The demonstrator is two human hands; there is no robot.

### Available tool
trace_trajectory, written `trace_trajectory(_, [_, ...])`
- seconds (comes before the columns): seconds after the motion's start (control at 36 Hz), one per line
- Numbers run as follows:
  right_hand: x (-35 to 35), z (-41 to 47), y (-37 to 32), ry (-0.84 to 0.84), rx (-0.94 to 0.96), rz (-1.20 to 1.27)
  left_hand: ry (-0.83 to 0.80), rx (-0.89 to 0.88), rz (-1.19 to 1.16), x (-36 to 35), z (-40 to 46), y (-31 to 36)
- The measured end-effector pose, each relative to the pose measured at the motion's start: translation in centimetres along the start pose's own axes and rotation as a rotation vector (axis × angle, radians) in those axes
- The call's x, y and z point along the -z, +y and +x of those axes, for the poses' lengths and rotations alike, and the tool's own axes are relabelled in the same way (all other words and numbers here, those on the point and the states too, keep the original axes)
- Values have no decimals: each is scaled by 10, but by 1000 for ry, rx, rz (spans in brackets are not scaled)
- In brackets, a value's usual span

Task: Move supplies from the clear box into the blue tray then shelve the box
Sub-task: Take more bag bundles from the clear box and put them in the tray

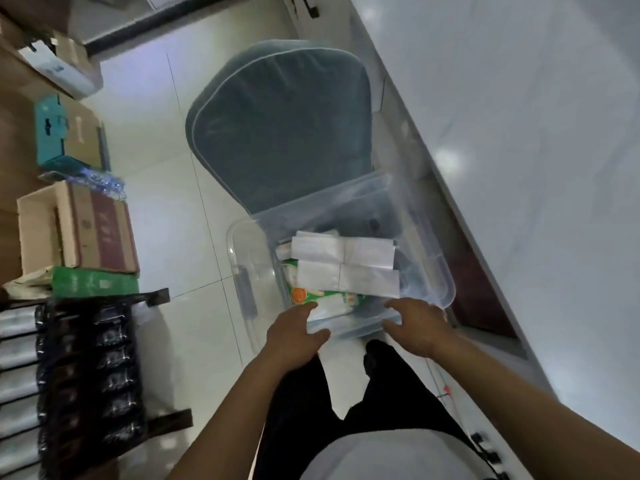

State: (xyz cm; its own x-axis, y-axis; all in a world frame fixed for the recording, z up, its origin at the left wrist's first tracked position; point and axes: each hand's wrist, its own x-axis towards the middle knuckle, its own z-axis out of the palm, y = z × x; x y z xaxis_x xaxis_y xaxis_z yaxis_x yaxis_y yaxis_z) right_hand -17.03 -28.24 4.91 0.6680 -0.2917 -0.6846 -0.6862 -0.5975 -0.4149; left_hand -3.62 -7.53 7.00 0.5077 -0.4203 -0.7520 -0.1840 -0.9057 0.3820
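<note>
Your left hand [294, 329] and right hand [417, 325] sit at the near rim of the clear box [341, 258], fingers curled over or against the edge; whether they actually grip it or only touch it is hard to tell through the blur. The box appears to rest on the seat of a grey-blue padded chair [280, 129], just left of the white table [519, 133]. Inside lie white paper packets [343, 263] on top of a green-and-white pack [322, 299]. No blue tray is clearly in view; a teal box [52, 133] stands far left among cardboard cartons [78, 230], but I can't say that is it.

The risks from here: holding only the near edge, the box could tilt away from you when lifted and spill the loose packets. The thin plastic wall may flex or slip in your fingers. Get one hand under each side before you lift.
</note>
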Motion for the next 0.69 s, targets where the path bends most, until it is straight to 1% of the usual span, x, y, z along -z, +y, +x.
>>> trace_trajectory(0.11, [-36, 23, 13, 124, 29, -53, -42, 50, 89, -10, 69, -20])
trace_trajectory(0.22, [-80, 40, 28, 225, 29, -190, -50, -10, 207, -21, 147, -35])
trace_trajectory(0.31, [-99, 54, 32, 308, 16, -247, -26, -56, 370, -23, 207, -38])
trace_trajectory(0.36, [-107, 67, 30, 347, -41, -281, -5, -73, 460, -20, 243, -35])
trace_trajectory(0.42, [-111, 77, 27, 388, -89, -300, 52, -117, 526, -15, 274, -30])
trace_trajectory(0.5, [-118, 82, 28, 502, -74, -290, 187, -260, 616, -13, 307, -19])
trace_trajectory(0.56, [-121, 83, 30, 610, -35, -265, 230, -321, 748, -15, 322, -12])
trace_trajectory(0.61, [-123, 84, 32, 670, -8, -255, 204, -297, 835, -20, 331, -6])
trace_trajectory(0.69, [-125, 87, 33, 692, 5, -252, 191, -229, 859, -26, 339, 1])
